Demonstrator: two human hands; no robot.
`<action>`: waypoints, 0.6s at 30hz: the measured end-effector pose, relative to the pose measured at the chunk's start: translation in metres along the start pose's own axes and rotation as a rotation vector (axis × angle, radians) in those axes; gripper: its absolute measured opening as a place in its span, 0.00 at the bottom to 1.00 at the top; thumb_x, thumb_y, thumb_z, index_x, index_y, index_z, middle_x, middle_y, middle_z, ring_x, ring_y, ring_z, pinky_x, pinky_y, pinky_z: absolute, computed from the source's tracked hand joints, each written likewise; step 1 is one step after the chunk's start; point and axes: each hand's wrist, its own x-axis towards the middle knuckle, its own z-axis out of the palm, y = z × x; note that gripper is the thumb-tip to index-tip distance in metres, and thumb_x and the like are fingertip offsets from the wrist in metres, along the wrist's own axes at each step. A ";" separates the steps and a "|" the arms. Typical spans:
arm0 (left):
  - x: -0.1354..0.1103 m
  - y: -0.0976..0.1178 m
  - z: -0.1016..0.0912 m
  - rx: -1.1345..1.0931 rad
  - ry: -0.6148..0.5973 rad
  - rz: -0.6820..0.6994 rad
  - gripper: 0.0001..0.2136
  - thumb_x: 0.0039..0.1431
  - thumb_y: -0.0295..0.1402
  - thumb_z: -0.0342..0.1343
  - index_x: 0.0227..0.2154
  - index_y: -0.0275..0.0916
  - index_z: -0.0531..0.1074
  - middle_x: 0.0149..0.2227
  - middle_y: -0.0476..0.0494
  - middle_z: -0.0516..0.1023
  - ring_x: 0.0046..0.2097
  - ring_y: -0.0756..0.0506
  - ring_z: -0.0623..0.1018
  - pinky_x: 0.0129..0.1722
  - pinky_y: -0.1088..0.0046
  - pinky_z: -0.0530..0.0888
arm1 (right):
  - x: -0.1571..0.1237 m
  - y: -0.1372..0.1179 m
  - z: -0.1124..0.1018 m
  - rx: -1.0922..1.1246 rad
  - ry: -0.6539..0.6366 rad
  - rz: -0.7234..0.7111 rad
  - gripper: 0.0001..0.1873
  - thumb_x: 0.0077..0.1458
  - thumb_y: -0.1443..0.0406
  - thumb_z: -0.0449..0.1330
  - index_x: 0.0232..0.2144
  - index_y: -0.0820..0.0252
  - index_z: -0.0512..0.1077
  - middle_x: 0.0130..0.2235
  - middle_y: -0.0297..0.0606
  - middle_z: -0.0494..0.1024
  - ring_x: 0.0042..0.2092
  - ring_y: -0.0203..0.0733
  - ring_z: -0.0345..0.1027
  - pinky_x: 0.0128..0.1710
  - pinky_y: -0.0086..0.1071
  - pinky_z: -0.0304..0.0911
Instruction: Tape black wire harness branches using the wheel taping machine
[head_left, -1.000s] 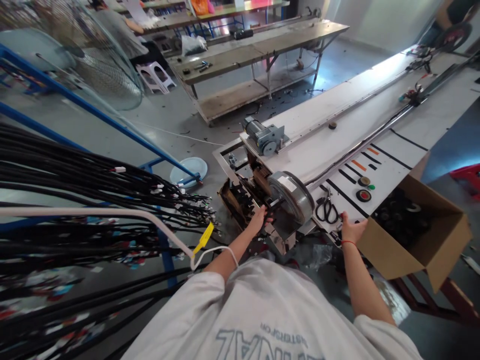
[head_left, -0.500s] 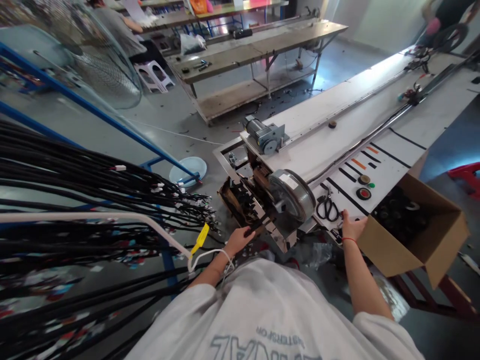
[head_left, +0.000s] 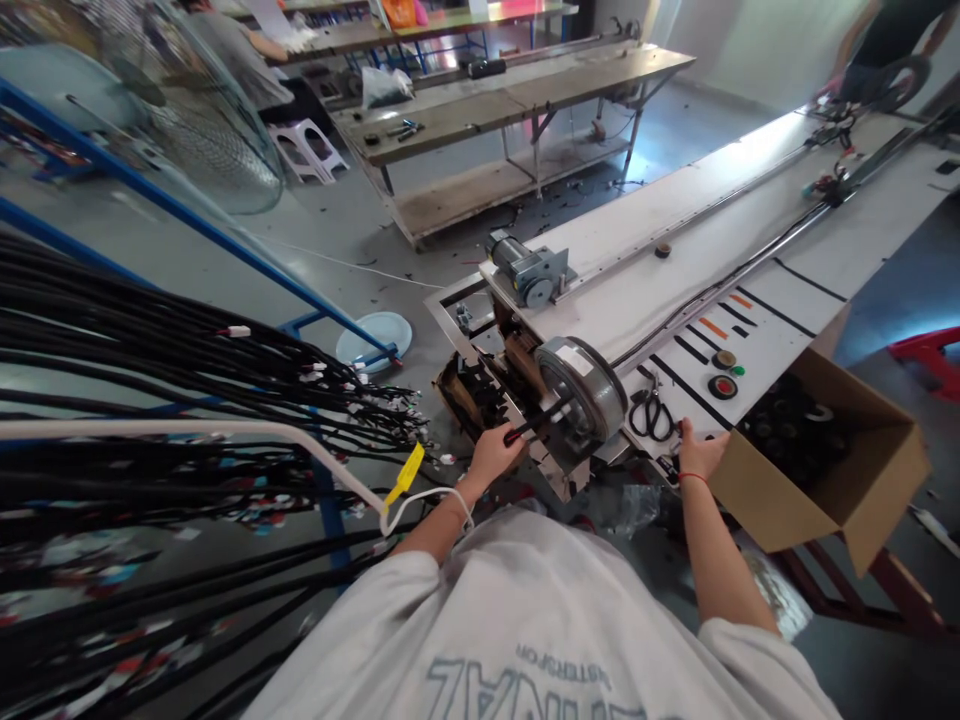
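Observation:
My left hand (head_left: 493, 458) is closed around the end of a black cable (head_left: 541, 420) with a bit of red at its tip. The cable reaches to the hub of a grey wheel-like drum (head_left: 581, 390) at the near end of the long white table. My right hand (head_left: 699, 453) rests at the table's front edge, thumb and fingers apart; what lies under it is partly hidden. Black-handled scissors (head_left: 652, 415) lie just left of that hand. Rolls of tape, one with a red core (head_left: 723, 387), are beyond it.
An open cardboard box (head_left: 817, 490) with dark rolls stands right of my right hand. Bundles of black cables (head_left: 187, 340) hang on a blue rack at left. A motor (head_left: 529, 268) sits on the table corner. A large fan (head_left: 210, 120) and co-workers are farther off.
My left hand has moved right and slightly up, bringing the black cable against the drum's hub. My right hand stays at the table edge. The far-right co-worker has shifted.

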 end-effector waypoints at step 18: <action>0.036 0.017 0.008 -0.661 -0.460 -0.123 0.32 0.53 0.65 0.44 0.23 0.36 0.67 0.14 0.55 0.58 0.19 0.54 0.58 0.22 0.75 0.57 | -0.005 -0.006 -0.002 -0.019 -0.009 0.024 0.52 0.49 0.47 0.59 0.63 0.81 0.50 0.61 0.69 0.57 0.63 0.64 0.52 0.61 0.50 0.49</action>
